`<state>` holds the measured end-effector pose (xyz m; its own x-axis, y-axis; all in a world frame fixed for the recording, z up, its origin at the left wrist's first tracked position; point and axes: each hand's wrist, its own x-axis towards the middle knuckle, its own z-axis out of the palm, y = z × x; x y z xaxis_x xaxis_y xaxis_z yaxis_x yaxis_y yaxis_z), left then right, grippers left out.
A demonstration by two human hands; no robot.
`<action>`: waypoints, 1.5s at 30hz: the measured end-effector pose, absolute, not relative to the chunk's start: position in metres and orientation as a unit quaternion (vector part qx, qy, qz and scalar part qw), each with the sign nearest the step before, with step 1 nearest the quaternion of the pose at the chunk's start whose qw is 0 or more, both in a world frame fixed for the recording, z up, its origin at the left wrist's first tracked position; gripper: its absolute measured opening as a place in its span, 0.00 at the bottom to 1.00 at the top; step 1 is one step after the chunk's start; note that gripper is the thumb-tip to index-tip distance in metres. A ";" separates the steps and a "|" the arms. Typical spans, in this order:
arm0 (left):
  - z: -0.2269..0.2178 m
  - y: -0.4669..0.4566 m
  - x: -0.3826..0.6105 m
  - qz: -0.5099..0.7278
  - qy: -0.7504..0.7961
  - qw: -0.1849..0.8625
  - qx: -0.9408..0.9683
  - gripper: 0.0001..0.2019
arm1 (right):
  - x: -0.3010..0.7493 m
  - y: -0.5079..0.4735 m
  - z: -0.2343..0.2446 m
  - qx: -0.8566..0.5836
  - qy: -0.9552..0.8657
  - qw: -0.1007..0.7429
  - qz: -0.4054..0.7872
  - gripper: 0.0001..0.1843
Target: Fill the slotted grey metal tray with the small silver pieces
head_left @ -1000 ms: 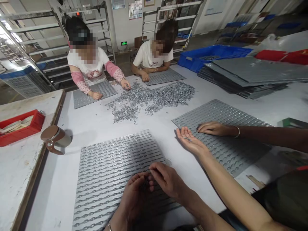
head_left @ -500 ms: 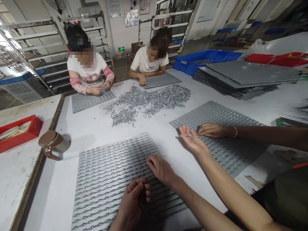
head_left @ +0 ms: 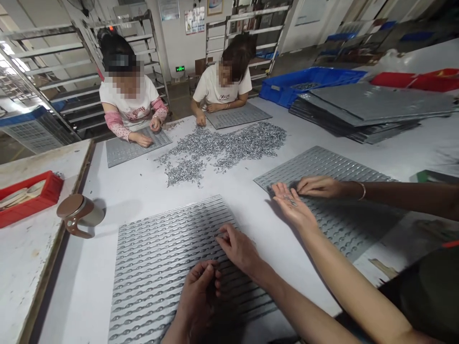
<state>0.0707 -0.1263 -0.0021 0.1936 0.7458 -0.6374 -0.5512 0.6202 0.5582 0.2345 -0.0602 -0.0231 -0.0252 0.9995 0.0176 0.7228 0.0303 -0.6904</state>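
Evidently, the right grip [head_left: 219, 236] had its fingertips drawn together over the ribbed tray [head_left: 154, 258], any hold indeterminable. Beside it, the left grip [head_left: 215, 271] was loosely curled, contents obscured by shadow. Loose grey pieces [head_left: 251, 143] lay beyond both.

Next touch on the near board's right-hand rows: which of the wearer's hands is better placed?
Likely the right hand: it reaches farther out over the ridged board, close to those rows. The left hand is curled, nearer the wearer.
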 end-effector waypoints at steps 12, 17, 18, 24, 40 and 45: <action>0.002 -0.131 0.078 0.430 0.477 0.746 0.176 0.20 | 0.244 -0.118 0.007 -0.509 -0.668 0.339 0.423 0.10; -0.012 -0.133 0.078 0.421 0.511 0.711 0.235 0.19 | 0.244 -0.116 0.003 -0.536 -0.578 0.294 0.540 0.11; -0.014 -0.132 0.078 0.424 0.513 0.705 0.245 0.19 | 0.245 -0.114 0.003 -0.532 -0.556 0.283 0.572 0.11; -0.018 -0.126 0.074 0.448 0.528 0.702 0.166 0.23 | 0.250 -0.080 -0.001 -0.567 -0.604 0.253 0.500 0.08; -0.008 -0.126 0.075 0.440 0.481 0.752 0.095 0.24 | 0.242 -0.077 0.002 -0.594 -0.694 0.227 0.337 0.07; -0.009 -0.130 0.083 0.425 0.466 0.768 0.110 0.23 | 0.245 -0.113 0.008 -0.500 -0.709 0.315 0.385 0.07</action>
<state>0.0827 -0.1303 -0.0095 0.2046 0.7547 -0.6234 -0.5502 0.6154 0.5644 0.2448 -0.1130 0.0085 -0.3013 0.9516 0.0613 0.4675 0.2034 -0.8603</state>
